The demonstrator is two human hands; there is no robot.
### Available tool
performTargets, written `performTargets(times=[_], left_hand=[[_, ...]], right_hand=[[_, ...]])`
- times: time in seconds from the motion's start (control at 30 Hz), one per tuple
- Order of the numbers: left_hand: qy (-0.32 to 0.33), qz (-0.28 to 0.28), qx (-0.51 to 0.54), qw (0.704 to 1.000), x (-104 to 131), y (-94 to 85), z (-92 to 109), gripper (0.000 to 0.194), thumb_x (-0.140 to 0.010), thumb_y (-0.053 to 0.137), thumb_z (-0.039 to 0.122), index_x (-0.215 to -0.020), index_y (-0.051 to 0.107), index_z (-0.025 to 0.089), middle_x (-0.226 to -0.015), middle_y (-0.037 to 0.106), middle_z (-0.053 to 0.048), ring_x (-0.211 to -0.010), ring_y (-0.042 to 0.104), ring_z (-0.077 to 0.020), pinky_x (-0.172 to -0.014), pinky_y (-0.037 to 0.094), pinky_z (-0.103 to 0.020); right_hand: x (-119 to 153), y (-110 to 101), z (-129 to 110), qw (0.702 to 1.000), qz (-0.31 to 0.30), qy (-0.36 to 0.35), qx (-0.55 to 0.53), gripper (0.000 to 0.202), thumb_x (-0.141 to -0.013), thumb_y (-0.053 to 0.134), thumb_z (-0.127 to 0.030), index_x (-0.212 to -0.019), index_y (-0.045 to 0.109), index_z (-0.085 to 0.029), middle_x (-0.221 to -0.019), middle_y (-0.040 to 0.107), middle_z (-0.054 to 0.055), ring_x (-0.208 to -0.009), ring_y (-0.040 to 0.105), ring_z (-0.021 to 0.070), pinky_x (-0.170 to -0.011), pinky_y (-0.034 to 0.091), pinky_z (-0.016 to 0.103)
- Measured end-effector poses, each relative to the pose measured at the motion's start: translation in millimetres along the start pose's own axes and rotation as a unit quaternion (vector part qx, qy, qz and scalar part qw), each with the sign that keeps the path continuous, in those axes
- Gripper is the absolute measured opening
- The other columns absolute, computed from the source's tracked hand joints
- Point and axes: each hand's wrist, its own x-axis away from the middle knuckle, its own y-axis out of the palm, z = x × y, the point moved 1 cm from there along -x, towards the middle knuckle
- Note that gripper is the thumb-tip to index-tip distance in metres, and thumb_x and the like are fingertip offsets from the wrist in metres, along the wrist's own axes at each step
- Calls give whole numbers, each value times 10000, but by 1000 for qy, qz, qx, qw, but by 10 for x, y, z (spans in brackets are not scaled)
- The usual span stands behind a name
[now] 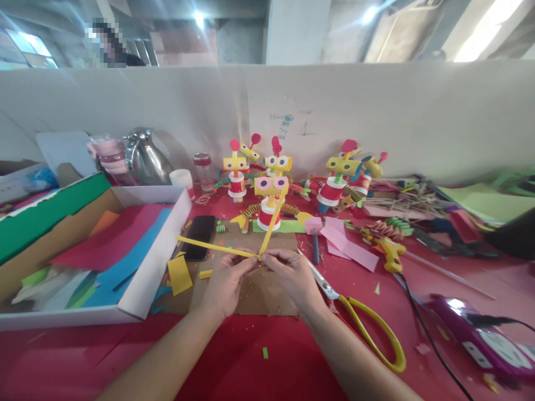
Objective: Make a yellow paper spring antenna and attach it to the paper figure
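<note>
centre: paper strips (273, 221) are yellow | 12 o'clock: figure (267, 190) has yellow head, pink eyes (264, 182) dotted black | 9 o'clock: box (161, 262) is white, flap (54, 213) green | 6 o'clock: table (251, 362) is red

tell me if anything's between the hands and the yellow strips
Nothing visible does: the left hand and right hand both pinch the yellow strips where they meet, above the cardboard. The scissors lie beside the right hand, not between.

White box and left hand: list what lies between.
Head view: brown cardboard, a yellow paper rectangle, a smaller yellow piece, blue scraps and a black smartphone lie between white box and left hand; a held yellow strip reaches across.
</note>
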Motion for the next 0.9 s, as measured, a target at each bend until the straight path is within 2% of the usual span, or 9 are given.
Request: performTargets(times=[0.13,0.3,0.5,0.7,0.8,0.9], left_hand=[[-1,3,1,1000,8,16,6,146,-601,761,147,-708,661,143,-668,660,8,-659,598,-114,-685,451,-240],[24,35,-12,999,4,13,-9,140,-620,753,161,-718,655,149,-689,665,6,-692,614,-126,-710,453,-249],[44,10,-38,998,24,-13,-3,123,-647,745,158,-756,688,153,-774,698,-12,-796,633,-140,-775,462,-244],[10,14,35,999,-19,-57,-1,188,-589,788,146,-763,715,158,-794,722,-31,-728,650,-133,-742,511,-257],[1,30,39,999,-47,-71,-16,202,-538,812,128,-712,711,149,-734,712,-18,-698,653,-130,-717,523,-249],[-9,21,46,999,-63,-80,-34,186,-522,819,139,-669,705,146,-696,704,-14,-663,652,-129,-688,527,-254]], right_hand=[[9,8,-29,1000,-1,-3,7,172,-701,661,-293,-761,757,-164,-700,721,45,-677,636,178,-664,493,294],[29,32,-21,999,-10,12,-52,199,-693,690,-300,-826,743,-161,-751,728,50,-717,655,177,-708,509,299],[32,27,-34,998,-2,-1,-58,145,-671,722,-276,-768,746,-170,-719,724,41,-706,653,175,-715,511,305],[14,-40,-81,997,-43,7,-66,175,-714,701,-299,-830,767,-187,-794,731,50,-755,646,168,-744,505,308],[13,-49,-59,998,-43,8,-49,180,-697,714,-306,-825,773,-194,-789,722,50,-727,631,163,-713,502,304],[19,-47,-40,999,-40,-7,-10,183,-718,700,-316,-849,773,-211,-773,713,46,-731,626,168,-709,496,309]])
